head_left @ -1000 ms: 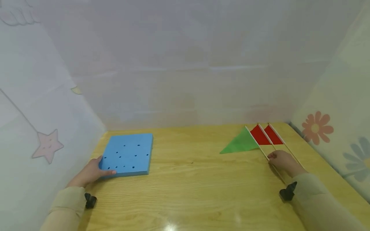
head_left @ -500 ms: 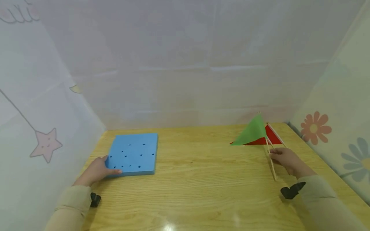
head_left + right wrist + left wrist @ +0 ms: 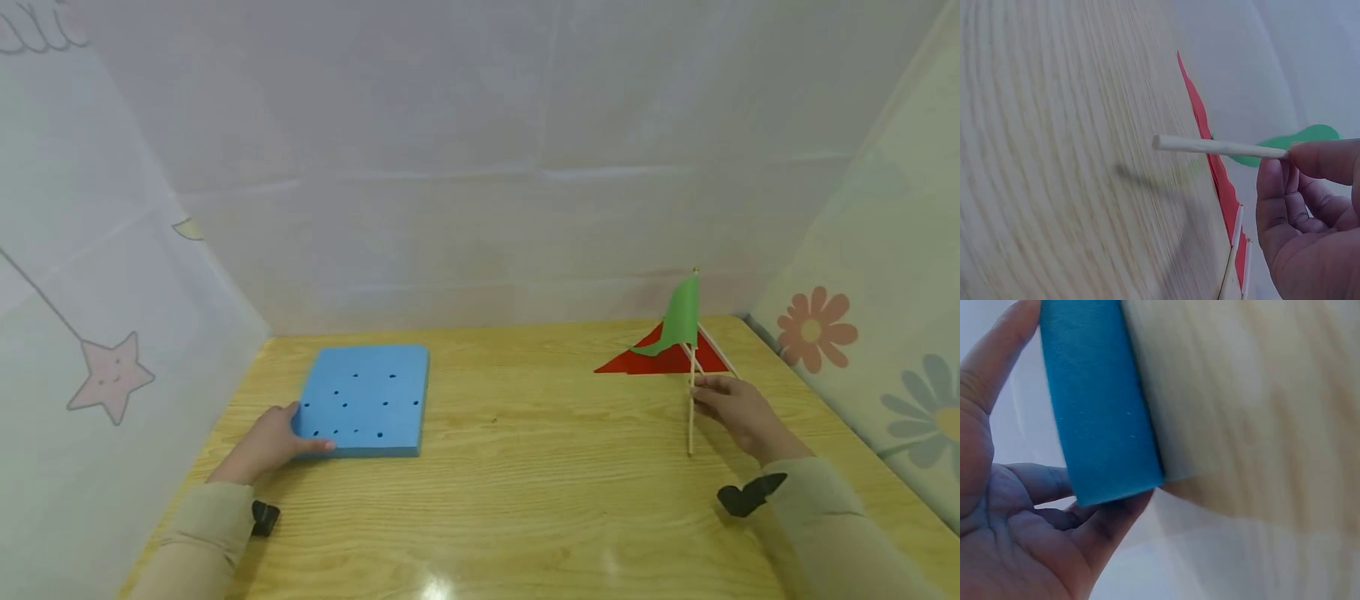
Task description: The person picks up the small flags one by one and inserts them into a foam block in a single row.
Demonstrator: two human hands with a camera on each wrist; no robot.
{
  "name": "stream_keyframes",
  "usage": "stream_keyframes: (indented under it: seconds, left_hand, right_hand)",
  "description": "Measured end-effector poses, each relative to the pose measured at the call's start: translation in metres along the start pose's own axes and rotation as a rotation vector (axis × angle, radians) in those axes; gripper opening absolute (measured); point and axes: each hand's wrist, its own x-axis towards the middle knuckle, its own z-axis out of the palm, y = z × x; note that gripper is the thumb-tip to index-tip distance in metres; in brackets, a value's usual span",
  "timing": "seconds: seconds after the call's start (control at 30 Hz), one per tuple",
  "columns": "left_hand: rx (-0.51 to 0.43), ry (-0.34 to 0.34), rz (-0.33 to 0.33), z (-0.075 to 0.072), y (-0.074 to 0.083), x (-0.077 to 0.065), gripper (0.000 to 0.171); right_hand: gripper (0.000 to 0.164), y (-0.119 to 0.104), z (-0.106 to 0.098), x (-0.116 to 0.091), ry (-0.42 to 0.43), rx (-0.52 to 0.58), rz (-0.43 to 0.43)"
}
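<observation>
A square blue board [image 3: 405, 417] with several small holes in its top lies flat at the left of the table. My left hand [image 3: 270, 439] grips its near left corner, thumb along the front side and fingers at the left side. At the right, my right hand [image 3: 742, 418] pinches a green flag [image 3: 681, 315] by its wooden stick, which stands about upright above the table. The stick's bare lower end [image 3: 1188, 145] shows in the right wrist view, apart from the tabletop. Behind it two red flags [image 3: 643, 361] lie overlapping, their sticks partly hidden by the hand.
The wooden table [image 3: 487, 492] is bordered by a pale cloth wall [image 3: 450, 242] at the back, with printed cloth at both sides. A black wrist camera [image 3: 750, 495] juts from the right sleeve, another black piece [image 3: 265, 517] from the left sleeve.
My right hand has lifted the green flag off the table and turned it from lying to upright. My left hand and the blue board have shifted a little to the right.
</observation>
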Motion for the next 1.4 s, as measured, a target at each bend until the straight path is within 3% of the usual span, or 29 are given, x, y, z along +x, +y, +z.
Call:
stream_keyframes:
  seconds: [0.17,0.43,0.97,1.2,1.4]
  left_hand:
    - [0.001,-0.003,0.015,0.006,0.009,0.002,0.126]
    - [-0.032,-0.003,-0.045,0.021,0.029,0.008,0.136]
    - [-0.040,0.005,0.019,0.048,0.072,0.024,0.130]
    - [-0.081,0.002,0.028,0.059,0.088,0.026,0.127]
    - [-0.087,-0.001,0.054,0.065,0.099,0.030,0.130]
  right_hand:
    - [0.042,0.000,0.004,0.000,0.010,-0.029,-0.011]
    - [0.029,0.001,0.009,-0.001,-0.007,-0.022,-0.021]
    - [0.021,0.002,0.024,0.005,0.031,0.054,-0.121]
    - [0.025,-0.002,0.030,0.002,0.030,0.019,-0.128]
    - [0.013,-0.014,0.031,0.003,0.033,0.149,-0.199]
